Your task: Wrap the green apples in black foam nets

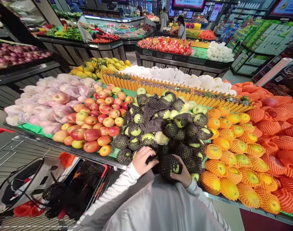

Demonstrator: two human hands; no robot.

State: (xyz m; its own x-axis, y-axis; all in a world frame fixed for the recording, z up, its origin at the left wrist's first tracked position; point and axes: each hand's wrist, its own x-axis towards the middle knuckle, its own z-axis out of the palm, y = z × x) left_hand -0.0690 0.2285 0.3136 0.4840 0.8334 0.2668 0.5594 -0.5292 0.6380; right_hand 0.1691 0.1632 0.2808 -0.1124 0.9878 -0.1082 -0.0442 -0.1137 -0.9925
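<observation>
In the head view my right hand (pixel 183 175) is closed around a green apple in a black foam net (pixel 169 167), held low in front of my body. Green skin shows through an opening in the net near my thumb. Just left of it, my left hand (pixel 143 160) has its fingers curled over a piece of black foam net (pixel 151 158); whether fruit is inside is hidden. Beyond both hands lies a heap of green apples (pixel 134 131), most in black nets, with loose empty nets (pixel 154 107) piled on top.
Red apples (pixel 107 109) lie left of the heap, with bagged fruit (pixel 44 102) farther left. Orange-netted yellow fruit (pixel 239 147) is on the right. A low yellow fence (pixel 146 86) runs behind. A shopping cart (pixel 18 146) with black nets stands lower left. Two people are far back.
</observation>
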